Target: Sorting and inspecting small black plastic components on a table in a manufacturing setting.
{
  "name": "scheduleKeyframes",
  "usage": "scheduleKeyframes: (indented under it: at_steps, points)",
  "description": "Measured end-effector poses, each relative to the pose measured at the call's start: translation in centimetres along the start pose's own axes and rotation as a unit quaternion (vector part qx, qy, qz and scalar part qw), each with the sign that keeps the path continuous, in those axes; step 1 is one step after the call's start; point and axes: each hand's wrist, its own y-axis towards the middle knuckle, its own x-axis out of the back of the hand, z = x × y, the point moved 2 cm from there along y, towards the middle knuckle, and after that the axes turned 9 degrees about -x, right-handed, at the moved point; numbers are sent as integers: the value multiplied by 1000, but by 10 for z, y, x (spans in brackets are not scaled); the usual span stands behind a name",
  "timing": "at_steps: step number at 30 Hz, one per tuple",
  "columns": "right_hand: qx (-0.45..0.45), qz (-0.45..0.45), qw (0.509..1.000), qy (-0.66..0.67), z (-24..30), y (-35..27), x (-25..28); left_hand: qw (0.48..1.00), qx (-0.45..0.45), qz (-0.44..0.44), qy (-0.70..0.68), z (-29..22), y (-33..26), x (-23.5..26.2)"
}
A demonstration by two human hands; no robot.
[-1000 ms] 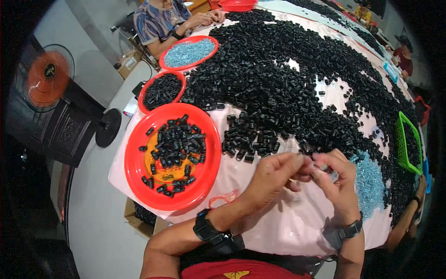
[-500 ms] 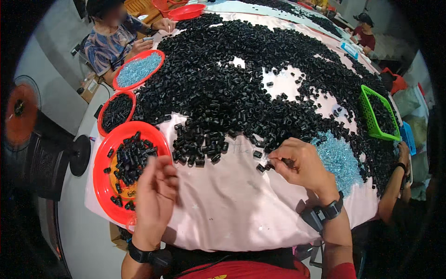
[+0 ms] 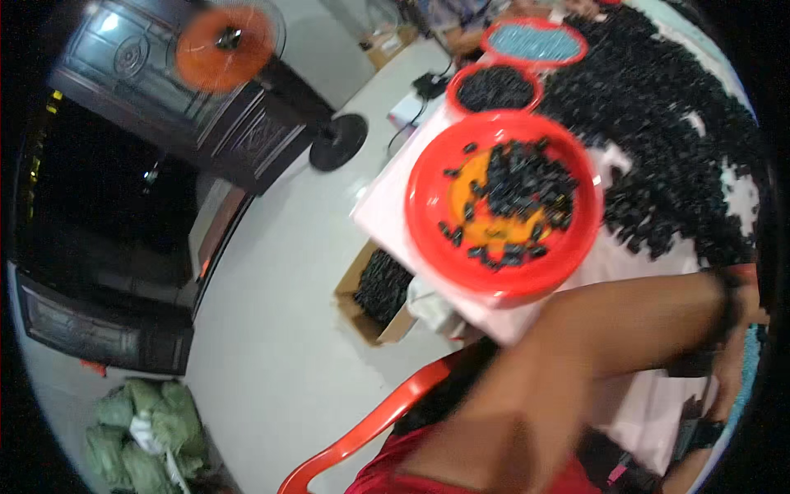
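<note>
My left forearm reaches across the lower right of the view, and my left hand (image 3: pixel 747 288) lies at the right rim, mostly cut off, close to the heap of small black tube-like pieces (image 3: pixel 650 140). Below it, my right hand (image 3: pixel 727 383) is near the blue pieces (image 3: pixel 750 370), smeared by motion. The fingers of both hands cannot be made out, nor whether they hold anything. Beyond my left forearm stands a red round basin (image 3: pixel 424 239) with an orange bottom, holding a pile of black pieces.
A smaller red bowl (image 3: pixel 454 103) of black pieces and a red tray (image 3: pixel 487 41) of blue pieces stand behind. On the floor are a cardboard box (image 3: pixel 355 317) of black pieces, a fan (image 3: pixel 226 49), green sacks (image 3: pixel 144 424) and a red chair (image 3: pixel 354 436) beside me.
The view has swung to the left, bringing the doorway, floor and box into sight. My left hand is no longer beside the red basin, and both hands now sit at the right rim.
</note>
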Motion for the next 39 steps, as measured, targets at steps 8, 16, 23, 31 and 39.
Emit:
scheduleKeyframes:
  at_steps: [8,16,23,31,39]
  points:
    - [81,33,996,23,246,-23,-111,957,-89,49,273,5,49,-36]
    - [65,11,997,27,531,218,-146,892,-245,194,326,-73,97,-74]
    - [39,30,999,1,512,230,-140,818,-213,210,491,-49,52,-12]
    - [63,32,996,-51,525,230,-151,798,-220,255,499,-53,53,-2]
    - [34,81,995,-50,534,227,-146,789,-239,228,517,-50,52,-4]
